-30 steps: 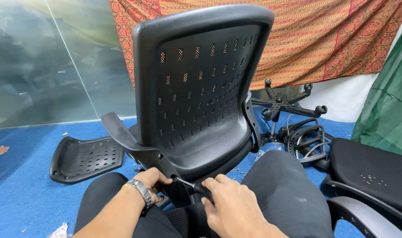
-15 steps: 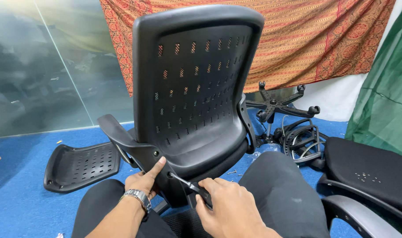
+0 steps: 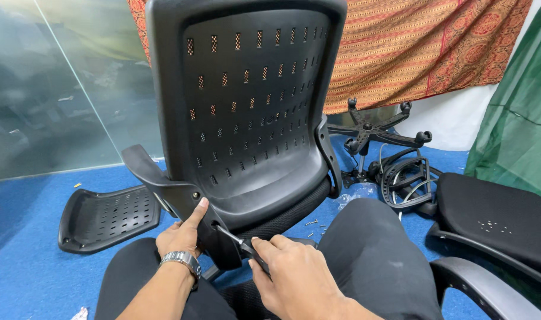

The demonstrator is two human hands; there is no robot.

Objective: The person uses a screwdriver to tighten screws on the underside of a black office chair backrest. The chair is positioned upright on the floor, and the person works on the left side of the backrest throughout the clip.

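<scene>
I sit on the blue floor (image 3: 21, 278) with the black chair back (image 3: 252, 112) standing up between my knees. My right hand (image 3: 294, 278) is closed around the dark handle of a screwdriver (image 3: 238, 242). Its thin metal part points up and to the left, away from me, and the tip sits right at a small hole in the black arm piece (image 3: 175, 195) at the bottom of the chair back. So the long line of the tool runs from my right hand, low and near me, up to the hole, which is just past my left thumb. My left hand (image 3: 181, 234) is the nearer one to that hole. It rests on the arm piece with the thumb pointing up, pressed flat on the plastic; it touches and does not wrap around anything that I can see. A second holey black panel (image 3: 107, 216) lies flat on the floor to my left, well apart. A star-shaped wheel base (image 3: 374, 130) lies farther back on the right, near a black seat cushion (image 3: 495, 216).
</scene>
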